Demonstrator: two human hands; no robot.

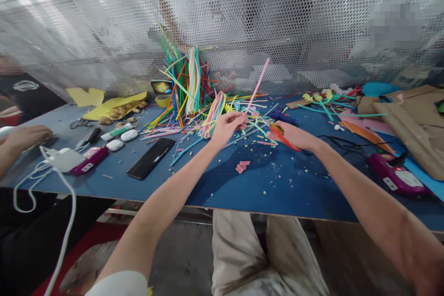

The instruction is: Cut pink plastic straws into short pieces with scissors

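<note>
My left hand point(229, 126) is closed in a pinch on a long pink straw point(257, 85) that slants up and to the right above the blue table point(222, 185). My right hand point(289, 135) is closed around red-handled scissors point(285, 140), just right of the left hand. Both hands hover over a scatter of coloured straws point(194, 120) lying loose on the table. Behind them a tall bundle of straws point(190, 78) stands upright. Small pink cut pieces point(242, 166) lie in front of my hands.
A black phone point(151, 158), white earbud cases point(122, 138) and a magenta glue gun point(89, 159) lie at left, near another person's hand point(24, 138). A second magenta glue gun point(395, 176), cardboard point(412, 125) and paper flowers point(321, 99) sit at right. A perforated metal screen point(243, 18) backs the table.
</note>
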